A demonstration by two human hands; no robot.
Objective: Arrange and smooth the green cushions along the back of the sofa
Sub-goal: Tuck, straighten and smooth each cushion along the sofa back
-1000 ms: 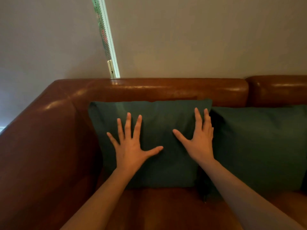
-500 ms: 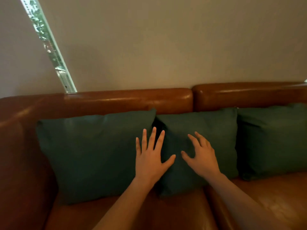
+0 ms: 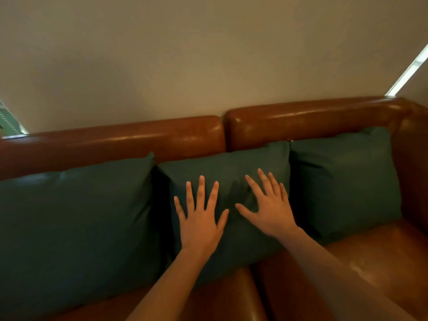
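Three dark green cushions lean side by side against the back of a brown leather sofa [image 3: 129, 140]. The left cushion [image 3: 76, 218] is the widest in view, the middle cushion [image 3: 231, 167] sits at the seam of the backrest, and the right cushion [image 3: 345, 181] fills the sofa's right corner. My left hand [image 3: 200, 218] lies flat on the middle cushion with fingers spread. My right hand [image 3: 268, 205] rests flat beside it on the same cushion, fingers apart. Neither hand holds anything.
A plain beige wall [image 3: 185, 54] rises behind the sofa. The right armrest [image 3: 414, 158] closes off the right end. Bright window strips show at the far left [image 3: 11, 123] and upper right [image 3: 410, 70]. Brown seat cushions [image 3: 370, 258] lie below.
My view and both hands have shifted right, from the left cushion onto the middle cushion. The right hand, lifted and curled half a second ago, now lies flat.
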